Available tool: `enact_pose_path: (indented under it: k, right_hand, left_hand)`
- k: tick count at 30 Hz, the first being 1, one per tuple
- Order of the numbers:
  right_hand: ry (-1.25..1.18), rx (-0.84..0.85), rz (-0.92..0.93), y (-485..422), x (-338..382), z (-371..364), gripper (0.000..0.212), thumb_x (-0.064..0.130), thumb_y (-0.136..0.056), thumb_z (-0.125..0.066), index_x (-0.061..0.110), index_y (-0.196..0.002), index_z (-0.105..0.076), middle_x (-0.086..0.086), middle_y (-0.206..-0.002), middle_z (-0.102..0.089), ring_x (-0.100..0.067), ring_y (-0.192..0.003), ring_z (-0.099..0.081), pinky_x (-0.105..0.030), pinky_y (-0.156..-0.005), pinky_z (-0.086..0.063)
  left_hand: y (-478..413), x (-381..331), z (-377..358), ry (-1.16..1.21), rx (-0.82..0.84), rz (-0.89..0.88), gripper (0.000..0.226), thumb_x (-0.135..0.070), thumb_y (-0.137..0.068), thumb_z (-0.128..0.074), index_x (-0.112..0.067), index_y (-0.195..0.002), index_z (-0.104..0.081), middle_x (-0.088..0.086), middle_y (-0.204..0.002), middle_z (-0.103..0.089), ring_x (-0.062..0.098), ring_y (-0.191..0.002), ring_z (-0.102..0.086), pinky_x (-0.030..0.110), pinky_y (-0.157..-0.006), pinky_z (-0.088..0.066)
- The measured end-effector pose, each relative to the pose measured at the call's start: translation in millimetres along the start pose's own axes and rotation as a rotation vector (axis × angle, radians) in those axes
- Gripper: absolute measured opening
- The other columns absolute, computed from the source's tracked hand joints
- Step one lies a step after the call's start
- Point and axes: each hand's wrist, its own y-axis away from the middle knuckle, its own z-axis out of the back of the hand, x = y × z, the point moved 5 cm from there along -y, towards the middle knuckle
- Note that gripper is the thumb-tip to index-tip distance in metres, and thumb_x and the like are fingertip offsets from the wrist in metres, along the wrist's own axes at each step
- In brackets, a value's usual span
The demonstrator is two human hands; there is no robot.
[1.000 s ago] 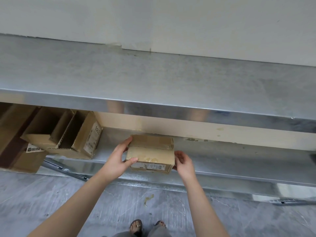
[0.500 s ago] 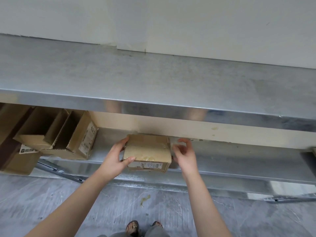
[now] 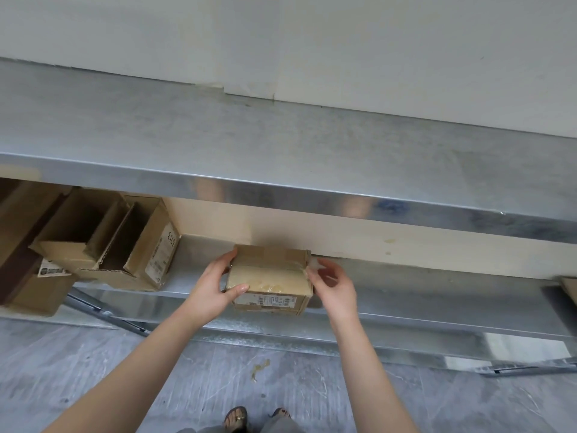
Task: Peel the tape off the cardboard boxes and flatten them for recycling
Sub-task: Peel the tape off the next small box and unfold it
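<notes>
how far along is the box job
Barely begun. Done: nothing is flattened; the open boxes at left stand whole on the shelf. In hand: the left hand grips the small box, and the right hand has its fingers at the right edge, where the tape ends; whether it pinches the tape is unclear. Left: peel that tape, flatten this box, then the others.

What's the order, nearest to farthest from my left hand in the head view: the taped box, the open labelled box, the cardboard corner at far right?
1. taped box: gripped by the left hand, middle of the lower shelf.
2. open labelled box: to the left on the same shelf.
3. cardboard corner: far right edge of the frame.
</notes>
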Motion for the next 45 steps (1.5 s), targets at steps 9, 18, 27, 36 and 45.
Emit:
enact_pose_path:
  k: [9, 18, 27, 36, 45]
  right_hand:
    - [0.313, -0.217, 0.371, 15.6, 21.0, -10.6, 0.003, 0.013, -0.084, -0.075, 0.012, -0.085, -0.073, 0.005, -0.085, -0.069, -0.005, -0.078, -0.060, 0.001, -0.075, -0.036]
    - [0.336, -0.061, 0.354, 14.3, 18.4, -23.8, 0.004, 0.029, -0.081, -0.078, 0.028, -0.082, -0.074, 0.004, -0.106, -0.053, -0.008, -0.102, -0.048, -0.015, -0.078, -0.037]
    - [0.340, 0.181, 0.229, 0.1, 11.1, -14.7, 0.020, 0.022, -0.094, -0.063, 0.021, -0.113, -0.068, 0.004, -0.125, -0.045, -0.005, -0.115, -0.043, -0.010, -0.096, -0.026]
    - [0.248, 0.198, 0.231, -11.2, 10.9, -14.2, 0.037, 0.021, -0.080, -0.079, 0.039, -0.101, -0.054, 0.006, -0.121, -0.054, -0.001, -0.104, -0.058, -0.014, -0.089, -0.044]
    - [0.318, 0.348, 0.234, -21.5, 4.0, -6.1, 0.056, 0.056, -0.066, -0.076, 0.044, -0.112, -0.047, 0.008, -0.126, -0.056, -0.004, -0.112, -0.058, -0.029, -0.096, -0.050]
  left_hand:
    - [-0.1, 2.0, 0.4, 0.015, 0.000, -0.010, 0.078, -0.032, -0.085, -0.071, -0.029, -0.149, -0.027, -0.004, -0.149, -0.035, 0.014, -0.134, -0.038, 0.030, -0.111, -0.032]
    - [-2.1, 0.5, -0.2, 0.043, -0.005, 0.002, 0.079, -0.028, -0.084, -0.073, -0.027, -0.149, -0.029, -0.001, -0.147, -0.036, 0.014, -0.131, -0.040, 0.027, -0.107, -0.033]
    - [-3.4, -25.8, 3.8, -0.290, -0.098, -0.230, 0.063, -0.018, -0.081, -0.074, -0.019, -0.138, -0.047, 0.002, -0.140, -0.043, 0.025, -0.130, -0.035, 0.025, -0.107, -0.022]
    - [-20.6, -45.1, -15.2, -0.303, 0.004, -0.233, 0.057, -0.057, -0.081, -0.060, -0.029, -0.131, -0.055, -0.010, -0.128, -0.055, 0.011, -0.121, -0.042, 0.025, -0.102, -0.032]
    - [-43.9, -80.5, -58.1, -0.400, 0.031, -0.224, 0.054, -0.072, -0.071, -0.031, -0.052, -0.109, -0.065, -0.025, -0.115, -0.052, 0.013, -0.114, -0.036, 0.029, -0.090, -0.023]
